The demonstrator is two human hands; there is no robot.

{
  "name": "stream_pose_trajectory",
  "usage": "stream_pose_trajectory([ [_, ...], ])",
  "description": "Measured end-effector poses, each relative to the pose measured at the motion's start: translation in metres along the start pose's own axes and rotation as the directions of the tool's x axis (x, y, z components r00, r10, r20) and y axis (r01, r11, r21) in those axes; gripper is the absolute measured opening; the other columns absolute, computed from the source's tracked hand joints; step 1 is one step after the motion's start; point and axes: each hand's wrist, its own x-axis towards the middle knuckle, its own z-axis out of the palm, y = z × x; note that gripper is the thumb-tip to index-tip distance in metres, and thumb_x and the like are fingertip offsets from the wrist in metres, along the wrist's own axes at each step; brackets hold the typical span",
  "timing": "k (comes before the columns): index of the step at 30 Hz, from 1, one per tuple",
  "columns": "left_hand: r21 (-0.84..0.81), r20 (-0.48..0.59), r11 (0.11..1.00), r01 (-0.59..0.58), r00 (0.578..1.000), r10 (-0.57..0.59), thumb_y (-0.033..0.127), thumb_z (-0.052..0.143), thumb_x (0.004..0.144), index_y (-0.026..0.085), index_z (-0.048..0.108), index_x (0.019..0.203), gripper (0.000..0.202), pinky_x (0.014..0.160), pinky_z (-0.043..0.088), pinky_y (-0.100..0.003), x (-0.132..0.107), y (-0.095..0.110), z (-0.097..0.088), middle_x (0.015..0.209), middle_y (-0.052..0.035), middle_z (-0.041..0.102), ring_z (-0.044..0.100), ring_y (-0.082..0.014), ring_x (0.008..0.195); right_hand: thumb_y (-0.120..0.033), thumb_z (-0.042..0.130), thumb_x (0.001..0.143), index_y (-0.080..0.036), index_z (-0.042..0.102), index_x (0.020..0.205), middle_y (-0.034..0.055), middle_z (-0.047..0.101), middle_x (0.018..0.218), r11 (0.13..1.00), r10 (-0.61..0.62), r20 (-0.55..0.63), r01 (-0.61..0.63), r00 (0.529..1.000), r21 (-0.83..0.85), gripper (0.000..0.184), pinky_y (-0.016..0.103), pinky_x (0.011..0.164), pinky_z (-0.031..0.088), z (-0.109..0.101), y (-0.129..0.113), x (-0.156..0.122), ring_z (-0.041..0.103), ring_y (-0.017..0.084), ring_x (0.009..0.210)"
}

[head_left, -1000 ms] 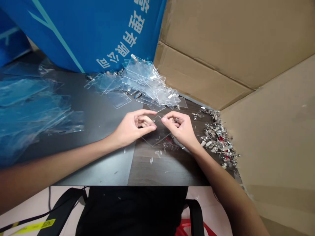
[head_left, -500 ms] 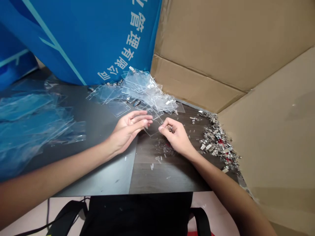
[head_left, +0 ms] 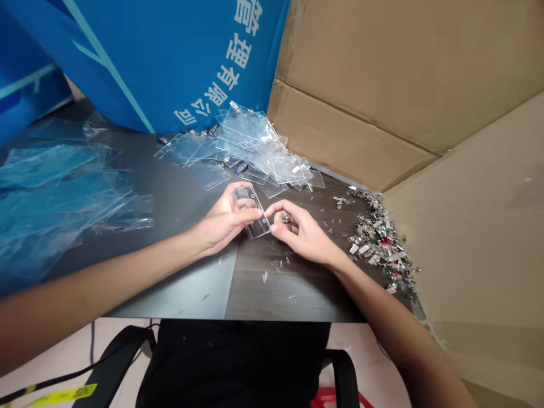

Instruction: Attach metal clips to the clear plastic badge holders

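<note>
My left hand [head_left: 229,221] grips a clear plastic badge holder [head_left: 257,228], thumb on its near face and fingers behind. Small holes show along the holder's right-hand edge, which is tilted. Curled at that edge, my right hand [head_left: 300,229] has its thumb and index fingertips at or just beside the plastic; whether they touch it I cannot tell. Small metal clips [head_left: 287,220] sit in the curled fingers of this hand. Beyond both hands lies a heap of clear badge holders [head_left: 246,136].
Metal clips [head_left: 382,243] are piled along the cardboard wall [head_left: 463,226] on the right. Blue-tinted plastic sleeves [head_left: 63,198] lie stacked at the left. Small clear bits [head_left: 265,276] are scattered on the dark table [head_left: 297,294]. A blue banner [head_left: 170,56] stands behind.
The badge holder has passed from my right hand's pinch into my left hand, which was open beside it and has closed on it. The camera view has shifted slightly.
</note>
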Motion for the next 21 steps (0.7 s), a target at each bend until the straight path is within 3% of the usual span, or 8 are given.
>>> stream_pose_trajectory([
  [3,-0.003,0.018,1.0,0.011,1.0,-0.01,0.002,0.087,0.067,0.024,0.052,0.138,0.082,0.068,0.044,-0.024,0.001,0.0,0.0,0.089,0.0062,0.063,0.055,-0.0074,0.068,-0.025,0.058,0.102,-0.023,0.059,0.124,-0.002,0.06,0.094,0.994,0.039,-0.026,-0.037,0.999,0.1,0.021,0.03,0.073,0.041,-0.003,0.009,0.001,0.049,0.015,0.076],
  [5,0.002,0.043,1.0,0.023,0.999,-0.023,0.0,0.084,0.069,0.027,0.05,0.147,0.09,0.069,0.045,-0.025,0.001,0.0,-0.001,0.096,0.0045,0.065,0.056,-0.0074,0.069,-0.028,0.053,0.108,-0.023,0.06,0.121,-0.0002,0.062,0.097,0.993,0.032,-0.05,-0.026,0.998,0.115,0.016,0.03,0.072,0.041,-0.004,0.013,0.002,0.051,0.015,0.077],
  [10,0.059,0.11,0.996,0.063,0.992,-0.069,0.002,0.087,0.075,0.036,0.039,0.167,0.11,0.077,0.051,-0.027,0.0,-0.002,-0.003,0.117,-0.0003,0.064,0.064,-0.0092,0.082,-0.048,0.052,0.115,-0.021,0.066,0.106,-0.0015,0.061,0.082,0.997,-0.002,0.012,0.001,1.0,0.075,0.032,0.03,0.067,0.038,-0.004,0.011,0.005,0.048,0.015,0.07],
  [16,0.05,0.211,0.997,0.06,0.975,-0.069,0.006,0.087,0.08,0.046,0.034,0.176,0.116,0.08,0.053,-0.029,0.003,-0.006,-0.009,0.14,-0.0055,0.061,0.066,-0.0102,0.089,-0.046,0.054,0.114,-0.021,0.068,0.104,-0.0074,0.045,0.07,0.997,0.026,0.102,-0.033,0.994,0.069,0.031,0.029,0.064,0.033,-0.004,0.006,0.004,0.038,0.013,0.063],
  [21,0.037,0.256,0.995,0.093,0.962,-0.1,0.007,0.088,0.079,0.048,0.044,0.173,0.112,0.081,0.055,-0.029,0.005,-0.006,-0.013,0.155,-0.0067,0.056,0.064,-0.012,0.096,-0.051,0.057,0.114,-0.022,0.067,0.105,-0.0066,0.049,0.073,0.999,0.005,0.108,-0.011,0.994,0.049,0.032,0.029,0.064,0.034,-0.005,0.004,0.002,0.041,0.013,0.064],
])
